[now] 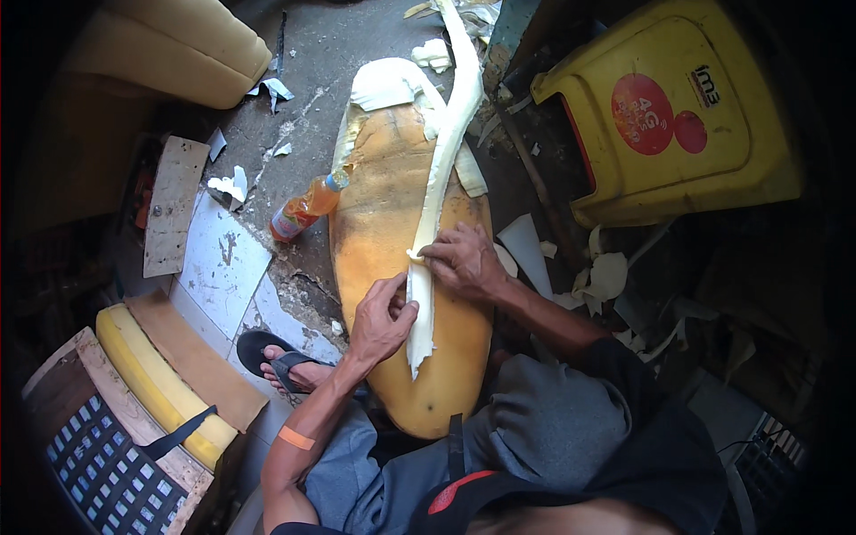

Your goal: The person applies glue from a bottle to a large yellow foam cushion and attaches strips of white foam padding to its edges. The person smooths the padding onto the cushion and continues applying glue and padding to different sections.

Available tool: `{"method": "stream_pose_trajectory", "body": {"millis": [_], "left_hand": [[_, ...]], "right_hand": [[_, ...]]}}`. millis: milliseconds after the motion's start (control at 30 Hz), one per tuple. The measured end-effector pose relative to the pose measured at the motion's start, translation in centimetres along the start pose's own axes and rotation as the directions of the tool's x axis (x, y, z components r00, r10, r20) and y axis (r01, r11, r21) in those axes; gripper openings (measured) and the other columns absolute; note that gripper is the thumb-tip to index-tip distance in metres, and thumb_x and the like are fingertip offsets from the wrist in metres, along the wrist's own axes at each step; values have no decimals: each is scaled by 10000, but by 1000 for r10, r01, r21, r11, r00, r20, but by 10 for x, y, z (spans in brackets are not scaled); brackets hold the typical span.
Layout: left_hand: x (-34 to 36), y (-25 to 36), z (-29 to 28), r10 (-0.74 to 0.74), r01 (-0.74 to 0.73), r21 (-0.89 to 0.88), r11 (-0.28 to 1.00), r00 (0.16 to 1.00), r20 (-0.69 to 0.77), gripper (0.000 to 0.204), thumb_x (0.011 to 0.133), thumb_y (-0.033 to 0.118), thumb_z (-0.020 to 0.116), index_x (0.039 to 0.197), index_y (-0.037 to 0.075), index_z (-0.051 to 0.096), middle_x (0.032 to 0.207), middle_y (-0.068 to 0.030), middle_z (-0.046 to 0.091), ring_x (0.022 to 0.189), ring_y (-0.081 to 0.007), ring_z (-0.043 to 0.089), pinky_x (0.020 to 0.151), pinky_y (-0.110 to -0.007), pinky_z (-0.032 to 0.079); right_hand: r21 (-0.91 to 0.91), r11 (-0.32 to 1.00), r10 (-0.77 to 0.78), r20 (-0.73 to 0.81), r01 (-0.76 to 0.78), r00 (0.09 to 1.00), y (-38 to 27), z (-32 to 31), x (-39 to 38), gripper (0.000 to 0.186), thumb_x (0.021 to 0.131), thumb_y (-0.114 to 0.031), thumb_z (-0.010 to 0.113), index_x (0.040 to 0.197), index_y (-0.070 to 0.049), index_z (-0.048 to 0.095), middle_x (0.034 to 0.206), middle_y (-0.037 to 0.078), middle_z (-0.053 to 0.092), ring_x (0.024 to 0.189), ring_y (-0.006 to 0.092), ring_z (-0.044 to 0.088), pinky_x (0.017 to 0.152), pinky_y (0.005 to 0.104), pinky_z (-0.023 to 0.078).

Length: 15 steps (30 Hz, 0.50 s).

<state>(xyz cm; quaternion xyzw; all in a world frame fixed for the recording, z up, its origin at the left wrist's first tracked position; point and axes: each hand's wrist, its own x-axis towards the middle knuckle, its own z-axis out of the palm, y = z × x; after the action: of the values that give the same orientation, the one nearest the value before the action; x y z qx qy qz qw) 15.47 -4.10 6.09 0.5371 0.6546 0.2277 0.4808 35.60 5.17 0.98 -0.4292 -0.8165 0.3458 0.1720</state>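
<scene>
A long orange-yellow foam seat pad [401,178] lies lengthwise in front of me, its near end between my legs. Along it runs a long cream foam strip [446,152], ragged at the near end and reaching past the pad's far end. My right hand [465,261] is closed, pinching a curled bit at the strip's edge with thumb and fingertips. Just nearer to me, my left hand [383,325] has its fingers bent and its thumb on the strip's left edge, gripping it there. Another pale foam piece [383,85] covers the pad's far end.
A bottle of orange drink [306,208] leans against the pad's left side. A yellow plastic stool [687,116] lies at the right. Foam scraps [602,276] litter the floor. At lower left is a frame with black webbing [111,464]; a tan cushion [169,45] sits at upper left.
</scene>
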Motion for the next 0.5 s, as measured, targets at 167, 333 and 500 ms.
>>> {"method": "stream_pose_trajectory", "body": {"millis": [167, 333, 500], "left_hand": [[-7, -31, -4, -81, 88, -92, 992, 994, 72, 491, 954, 161, 642, 1417, 2, 608, 988, -152, 661, 823, -205, 665, 772, -320, 560], [-10, -41, -1, -157, 184, -234, 955, 979, 128, 466, 1014, 179, 636, 1465, 71, 587, 1057, -137, 689, 914, -185, 695, 800, -310, 589], [-13, -35, -6, -118, 130, -140, 982, 989, 94, 459, 1001, 170, 660, 1449, 82, 608, 1063, -142, 714, 913, -178, 692, 792, -301, 579]], "right_hand": [[-24, 995, -101, 26, 101, 995, -14, 11, -23, 199, 853, -245, 726, 1030, -195, 801, 950, -6, 702, 918, 220, 589, 816, 437, 384], [-66, 967, -244, 43, 246, 969, -27, 22, -46, 173, 820, -246, 752, 986, -210, 782, 874, -26, 655, 892, 201, 581, 804, 427, 388], [-51, 924, -375, 87, 380, 923, -40, 28, -69, 204, 814, -228, 754, 1010, -171, 769, 900, -28, 639, 900, 190, 578, 799, 399, 395]]}}
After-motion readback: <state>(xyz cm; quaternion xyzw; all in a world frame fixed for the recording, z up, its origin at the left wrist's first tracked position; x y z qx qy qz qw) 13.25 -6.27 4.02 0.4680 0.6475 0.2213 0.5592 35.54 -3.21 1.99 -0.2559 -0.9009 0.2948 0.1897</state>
